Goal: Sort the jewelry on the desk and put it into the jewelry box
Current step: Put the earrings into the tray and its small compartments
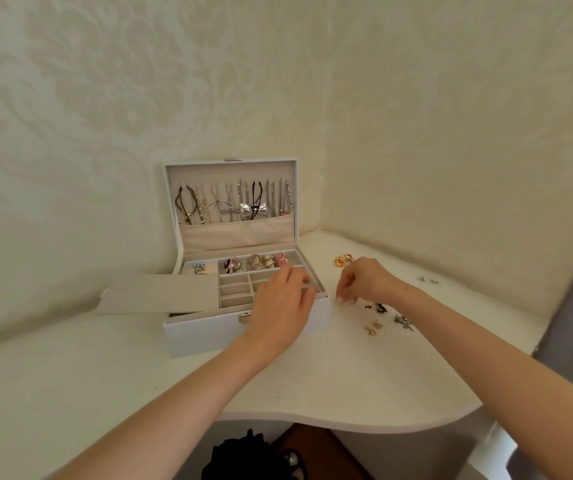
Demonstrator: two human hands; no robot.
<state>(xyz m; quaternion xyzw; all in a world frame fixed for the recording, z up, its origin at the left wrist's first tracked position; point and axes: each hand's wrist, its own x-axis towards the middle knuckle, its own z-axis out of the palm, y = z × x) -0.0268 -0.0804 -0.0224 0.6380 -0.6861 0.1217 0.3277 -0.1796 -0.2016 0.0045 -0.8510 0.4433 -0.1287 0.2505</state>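
A white jewelry box (pixel 208 336) stands open on the white desk (pixel 364 375), with necklaces (pixel 236 202) hanging inside its raised lid. Rings and earrings (pixel 257 264) fill its back compartments; the front ones look bare. My left hand (pixel 279 308) rests with relaxed fingers on the box's front right corner. My right hand (pixel 361 282) hovers just right of the box, fingertips curled together as if pinching something tiny that I cannot make out. Loose pieces lie on the desk: dark earrings (pixel 378 307), gold earrings (pixel 373 327), a grey piece (pixel 403 322), an orange-gold pair (pixel 343 260).
A beige tray cover (pixel 160 294) lies across the box's left front. Small silver bits (pixel 428 280) sit near the right wall. Walls close in behind and to the right. The desk's curved front edge (pixel 347 426) lies close to me; a dark object (pixel 240 455) is below.
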